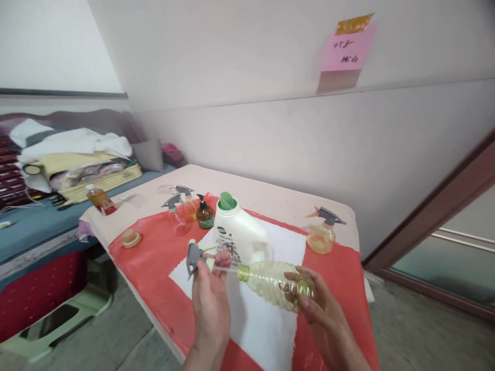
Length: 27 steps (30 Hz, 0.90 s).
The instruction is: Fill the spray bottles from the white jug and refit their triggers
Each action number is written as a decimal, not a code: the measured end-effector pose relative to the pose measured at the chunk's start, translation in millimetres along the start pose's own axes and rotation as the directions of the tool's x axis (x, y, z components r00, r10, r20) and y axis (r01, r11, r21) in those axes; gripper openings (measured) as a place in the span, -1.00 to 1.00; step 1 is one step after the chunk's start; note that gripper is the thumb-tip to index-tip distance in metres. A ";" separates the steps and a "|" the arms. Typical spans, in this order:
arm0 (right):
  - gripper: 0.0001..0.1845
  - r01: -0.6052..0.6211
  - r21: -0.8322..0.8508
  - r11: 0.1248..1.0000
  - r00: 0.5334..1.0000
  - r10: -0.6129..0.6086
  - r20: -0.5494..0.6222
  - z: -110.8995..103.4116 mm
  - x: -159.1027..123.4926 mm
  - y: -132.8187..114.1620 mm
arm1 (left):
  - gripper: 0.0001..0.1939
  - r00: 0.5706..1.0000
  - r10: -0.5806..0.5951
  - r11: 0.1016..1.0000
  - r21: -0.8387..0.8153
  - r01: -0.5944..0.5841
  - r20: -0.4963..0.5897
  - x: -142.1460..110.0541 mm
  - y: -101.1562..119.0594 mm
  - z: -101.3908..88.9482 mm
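Note:
My right hand is wrapped round the base of a clear ribbed spray bottle lying sideways above the table, its green neck pointing left. My left hand pinches the grey trigger spray head, pulled out of the neck. The head's thin dip tube still runs into the bottle. Both hands hover over a white cloth on a red cover.
A white detergent jug with a green cap stands just behind the hands. Small spray bottles, a dark pump bottle and a yellow spray bottle stand further back. A round lid lies left. A cluttered bed is at far left.

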State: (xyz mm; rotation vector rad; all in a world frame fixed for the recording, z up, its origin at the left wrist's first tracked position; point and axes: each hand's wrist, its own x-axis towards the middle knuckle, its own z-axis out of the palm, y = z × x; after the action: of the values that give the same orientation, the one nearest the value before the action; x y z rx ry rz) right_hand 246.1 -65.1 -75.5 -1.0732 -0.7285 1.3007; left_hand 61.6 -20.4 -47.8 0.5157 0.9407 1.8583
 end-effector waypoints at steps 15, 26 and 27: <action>-0.40 0.050 -0.024 0.998 0.999 -0.050 -0.005 30.0 -20.7 18.5 | -0.40 0.986 -0.157 0.983 0.105 0.151 0.049 -28.2 -8.7 7.2; -0.16 -0.082 -0.020 0.996 0.992 0.084 0.096 28.3 -20.0 28.7 | -0.43 0.986 -0.168 0.978 0.125 0.166 0.009 -13.8 -9.1 -2.8; -0.09 -0.071 0.016 0.997 0.993 0.070 0.097 27.9 -19.7 29.0 | -0.43 0.986 -0.166 0.979 0.125 0.162 0.018 -13.0 -8.9 -3.1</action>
State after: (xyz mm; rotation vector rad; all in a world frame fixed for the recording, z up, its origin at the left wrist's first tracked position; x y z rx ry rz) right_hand 206.2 -80.4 -89.1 -1.0338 -0.7539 1.4254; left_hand 70.3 -31.0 -56.1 0.5220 1.0517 1.6487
